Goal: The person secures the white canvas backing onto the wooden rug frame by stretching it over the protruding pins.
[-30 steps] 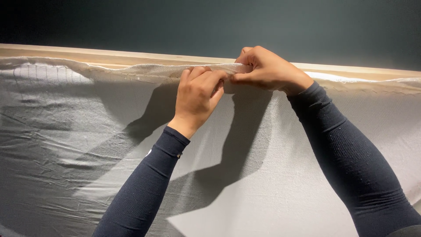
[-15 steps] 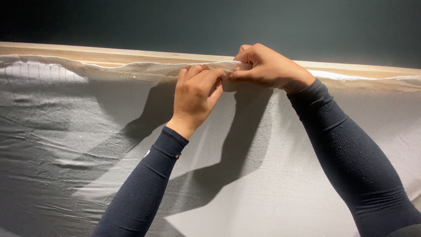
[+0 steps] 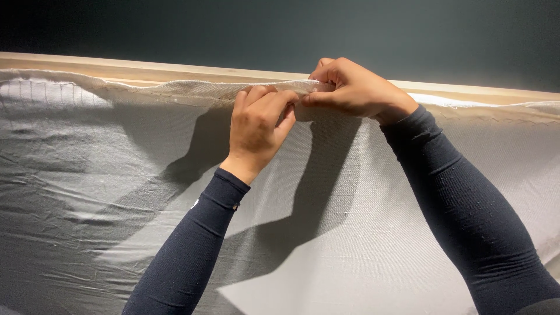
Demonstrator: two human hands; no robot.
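Hands [image 3: 259, 125] unmoved — canvas edge [image 3: 192, 88] pinched

Your way up is blocked by the wooden bar [image 3: 175, 73]; the canvas [image 3: 326, 245] below and either side lies open.

A long wooden bar [image 3: 175, 71] runs across the top, light in colour, in front of a dark wall. A white canvas cloth [image 3: 326, 233] lies over it, wrinkled at the left, its frayed edge folded along the bar.
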